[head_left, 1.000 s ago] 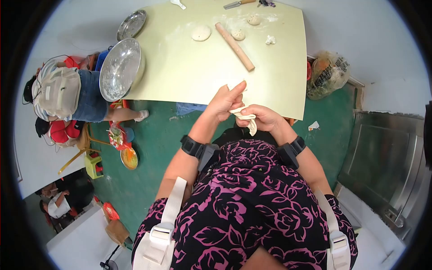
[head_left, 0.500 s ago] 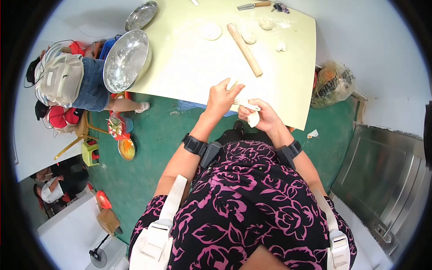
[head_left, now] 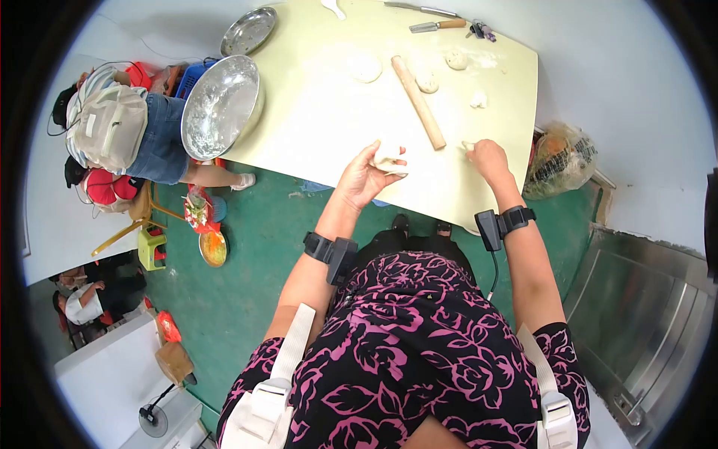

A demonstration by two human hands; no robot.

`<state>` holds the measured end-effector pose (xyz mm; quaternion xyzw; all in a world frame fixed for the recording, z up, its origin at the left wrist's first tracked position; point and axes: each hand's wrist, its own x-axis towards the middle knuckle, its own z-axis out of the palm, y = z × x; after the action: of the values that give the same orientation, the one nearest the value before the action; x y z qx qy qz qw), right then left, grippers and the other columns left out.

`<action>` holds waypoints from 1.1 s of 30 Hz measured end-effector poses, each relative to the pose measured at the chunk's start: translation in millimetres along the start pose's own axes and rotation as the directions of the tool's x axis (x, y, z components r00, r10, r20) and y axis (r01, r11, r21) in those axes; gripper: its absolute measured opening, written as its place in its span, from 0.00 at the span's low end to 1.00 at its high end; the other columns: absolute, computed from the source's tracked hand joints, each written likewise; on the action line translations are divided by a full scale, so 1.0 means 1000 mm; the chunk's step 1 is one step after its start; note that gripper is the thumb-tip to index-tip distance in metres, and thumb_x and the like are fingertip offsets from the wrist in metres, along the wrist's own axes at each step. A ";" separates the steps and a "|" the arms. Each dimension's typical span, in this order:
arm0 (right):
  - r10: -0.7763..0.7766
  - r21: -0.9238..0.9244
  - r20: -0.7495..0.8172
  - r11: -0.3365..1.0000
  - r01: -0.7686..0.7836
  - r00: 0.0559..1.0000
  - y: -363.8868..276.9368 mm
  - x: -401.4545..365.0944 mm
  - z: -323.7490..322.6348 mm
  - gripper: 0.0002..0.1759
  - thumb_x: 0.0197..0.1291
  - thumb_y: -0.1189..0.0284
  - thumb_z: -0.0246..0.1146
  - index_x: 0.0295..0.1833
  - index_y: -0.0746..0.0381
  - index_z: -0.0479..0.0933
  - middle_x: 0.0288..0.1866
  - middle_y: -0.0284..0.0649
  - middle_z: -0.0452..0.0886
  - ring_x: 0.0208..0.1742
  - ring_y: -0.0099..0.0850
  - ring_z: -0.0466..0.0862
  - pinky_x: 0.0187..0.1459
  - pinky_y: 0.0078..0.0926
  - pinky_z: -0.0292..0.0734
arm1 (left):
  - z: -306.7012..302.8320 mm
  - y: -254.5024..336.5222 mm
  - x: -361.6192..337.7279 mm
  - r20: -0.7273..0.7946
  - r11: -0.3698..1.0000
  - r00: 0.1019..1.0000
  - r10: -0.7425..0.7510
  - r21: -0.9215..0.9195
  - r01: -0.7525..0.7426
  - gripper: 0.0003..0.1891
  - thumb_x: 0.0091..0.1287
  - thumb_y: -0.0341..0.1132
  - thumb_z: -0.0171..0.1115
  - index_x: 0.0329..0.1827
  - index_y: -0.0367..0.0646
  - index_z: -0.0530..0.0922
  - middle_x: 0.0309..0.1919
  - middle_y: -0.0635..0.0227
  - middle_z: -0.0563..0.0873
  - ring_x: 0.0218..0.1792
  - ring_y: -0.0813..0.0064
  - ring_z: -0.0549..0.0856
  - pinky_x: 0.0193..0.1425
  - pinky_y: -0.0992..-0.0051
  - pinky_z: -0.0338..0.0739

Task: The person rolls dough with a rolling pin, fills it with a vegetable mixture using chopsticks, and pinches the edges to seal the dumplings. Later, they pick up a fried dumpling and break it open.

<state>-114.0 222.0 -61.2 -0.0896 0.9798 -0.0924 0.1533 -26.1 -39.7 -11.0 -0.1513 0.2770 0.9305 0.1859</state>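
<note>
Two hands work at the near edge of the desk [head_left: 321, 120], well apart from each other. The L hand [head_left: 364, 177] is palm-up right at the desk edge, with its fingers curled round a dough lump [head_left: 390, 156] and the thumb against the lump's near side. The lump sits cupped in the hand, not on the desk. The R hand [head_left: 490, 159] reaches out further right, fingers bunched together w/ tips down on a small dough scrap [head_left: 468, 144] that lies on the desk. Can't tell if they pinch it or only press it. Between the hands and a bit further back lies a rolling pin [head_left: 419, 102], set at an angle, its near end close to the scrap but apart from it. Left of the pin is a flat dough disc [head_left: 364, 66]. Right of it are three dough balls [head_left: 456, 58] in scattered flour. At the far edge are a knife [head_left: 437, 25] w/ wooden handle and some keys [head_left: 482, 31]. At the desk's left corner a big metal bowl [head_left: 221, 107] (floury inside) hangs partly over the edge, w/ a metal plate [head_left: 252, 31] behind it. Each wrist carries a black band [head_left: 323, 245]. Another person [head_left: 120, 131] w/ a backpack sits left of the desk, beside the bowl. A plastic bag [head_left: 561, 153] rests on the floor [head_left: 254, 247] right of the desk.
</note>
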 end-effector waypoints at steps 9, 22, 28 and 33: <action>-0.062 0.692 -0.221 0.694 0.201 0.973 -0.042 -0.021 -0.031 0.31 0.43 0.62 0.69 0.52 0.65 0.69 0.50 0.49 0.73 0.49 0.37 0.75 0.48 0.30 0.70 | 0.019 -0.010 0.009 0.001 0.997 0.997 -0.075 0.026 0.075 0.18 0.63 0.32 0.53 0.54 0.34 0.65 0.42 0.53 0.77 0.47 0.55 0.79 0.49 0.60 0.78; -0.137 0.314 -0.875 0.568 0.761 0.464 -0.139 -0.089 -0.063 0.08 0.42 0.77 0.62 0.30 0.65 0.72 0.35 0.46 0.77 0.33 0.41 0.77 0.35 0.31 0.72 | 0.079 -0.023 -0.008 0.188 0.884 0.963 -0.192 -0.394 0.253 0.37 0.63 0.63 0.34 0.62 0.39 0.58 0.61 0.45 0.61 0.64 0.50 0.59 0.66 0.56 0.54; -0.222 0.173 -0.921 0.501 0.848 0.319 -0.158 -0.101 -0.060 0.05 0.49 0.76 0.57 0.25 0.65 0.71 0.27 0.42 0.75 0.26 0.34 0.75 0.28 0.25 0.69 | 0.077 -0.014 -0.019 0.340 0.966 0.940 -0.042 -0.225 0.125 0.48 0.55 0.73 0.27 0.66 0.39 0.49 0.64 0.45 0.55 0.65 0.50 0.55 0.67 0.57 0.53; -0.092 0.531 -0.794 0.377 0.759 0.601 -0.142 -0.096 -0.060 0.13 0.57 0.74 0.53 0.21 0.65 0.69 0.20 0.38 0.73 0.22 0.27 0.73 0.24 0.21 0.67 | 0.088 -0.010 -0.042 0.300 0.907 0.946 -0.125 -0.352 0.231 0.48 0.55 0.73 0.28 0.66 0.38 0.51 0.63 0.52 0.60 0.65 0.57 0.59 0.66 0.60 0.55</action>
<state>-21.8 113.3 51.5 -0.2381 0.7219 -0.6159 -0.2069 0.1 7.4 70.9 -0.0812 0.0473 0.9572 0.2737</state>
